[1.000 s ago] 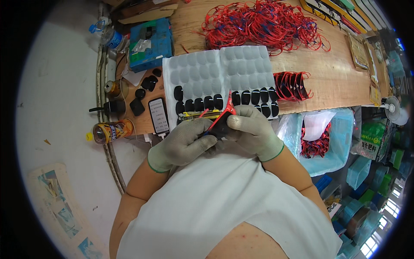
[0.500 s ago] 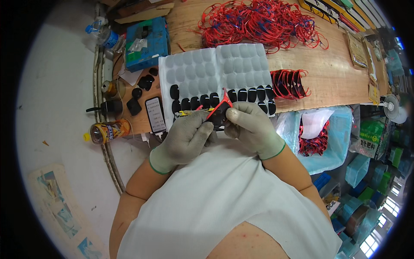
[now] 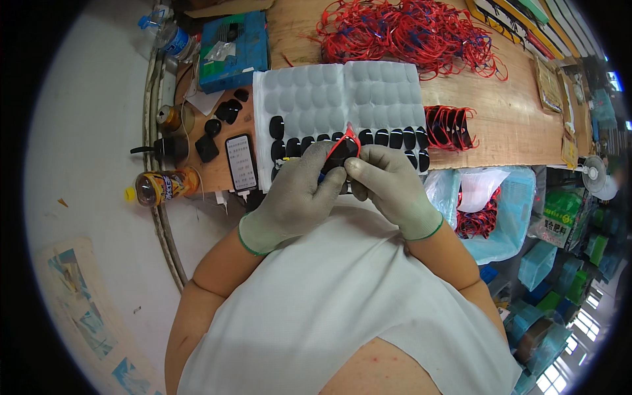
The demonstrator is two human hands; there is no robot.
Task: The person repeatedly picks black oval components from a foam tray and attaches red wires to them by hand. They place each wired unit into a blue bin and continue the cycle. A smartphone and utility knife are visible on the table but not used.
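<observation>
Both my hands wear grey gloves with green cuffs and meet over the near edge of a white moulded tray (image 3: 303, 99). My left hand (image 3: 293, 201) is closed around a red sunglasses frame (image 3: 349, 131). With thumb and fingers, my right hand (image 3: 394, 187) pinches the frame's near end. A dark lens (image 3: 342, 153) shows within the red rim; I cannot tell whether it is fully seated. Behind my hands, dark lenses (image 3: 395, 137) lie in rows in the tray's nearer pockets. Something yellow on the tray is partly hidden by my left hand.
A tangled pile of red frames (image 3: 408, 36) lies at the back, with a row of dark-lensed red glasses (image 3: 451, 128) right of the tray. A phone (image 3: 241, 162), loose lenses, a drink bottle (image 3: 164, 186) and a blue box (image 3: 234, 52) stand left. A lined blue crate (image 3: 517, 217) sits right.
The red frame has turned between my hands, and its dark lens now faces up more plainly. My left fingers have shifted up along it. The whole view has moved slightly.
</observation>
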